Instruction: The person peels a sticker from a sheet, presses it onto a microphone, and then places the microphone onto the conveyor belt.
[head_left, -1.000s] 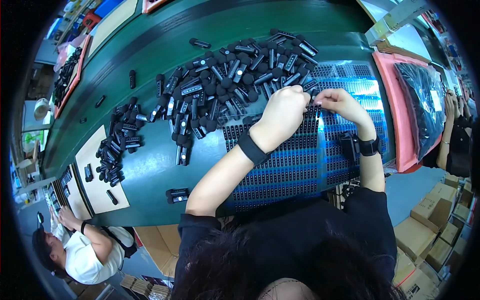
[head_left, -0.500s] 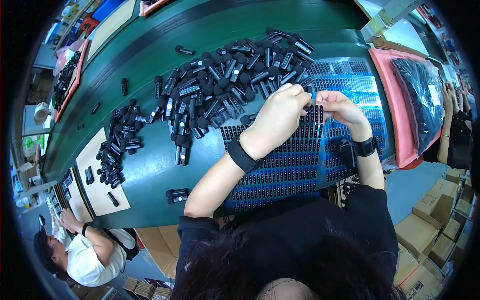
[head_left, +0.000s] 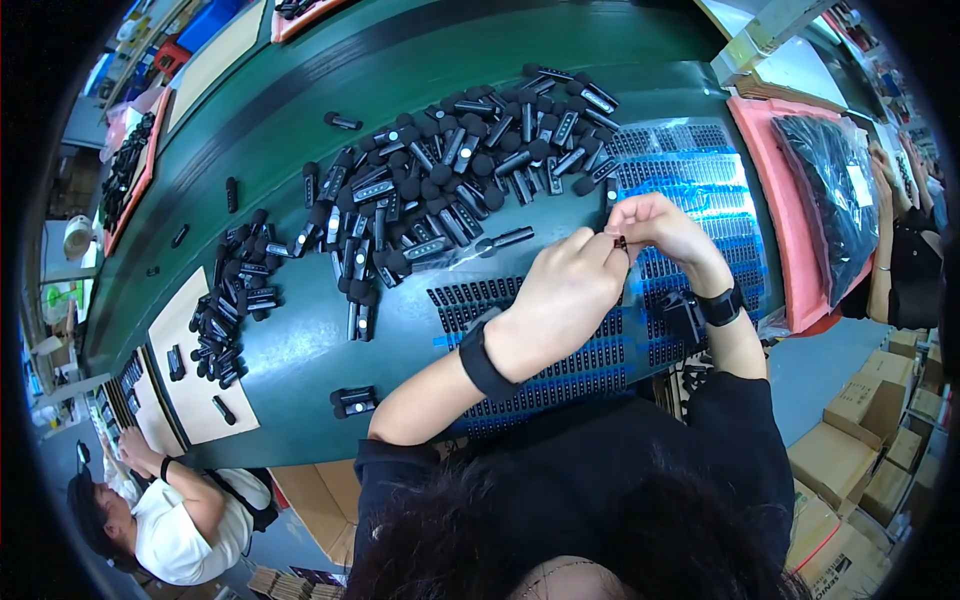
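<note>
My left hand (head_left: 570, 292) and my right hand (head_left: 665, 230) meet over the bench, fingertips pinched together. Between them is a small dark piece (head_left: 621, 243), mostly covered by the fingers, so its kind does not show. Under my hands lie sheets of small black dotted strips (head_left: 585, 365) on blue backing. Another such sheet (head_left: 690, 170), with shiny film, reaches beyond my right hand. Past my left hand, a single small black microphone with a foam tip (head_left: 508, 240) rests by some clear plastic.
A heap of black foam-tipped microphones (head_left: 440, 185) spreads across the green bench (head_left: 300, 370). A smaller heap (head_left: 235, 295) lies left, partly on a beige board (head_left: 215, 425). To the right, a pink tray (head_left: 765, 200) holds a bagged black bundle. A co-worker (head_left: 190, 510) is lower left.
Both hands have come nearer to me and closer together. The short row of black strips seen between them before is now mostly hidden by my fingers. A lone microphone has come into clear view.
</note>
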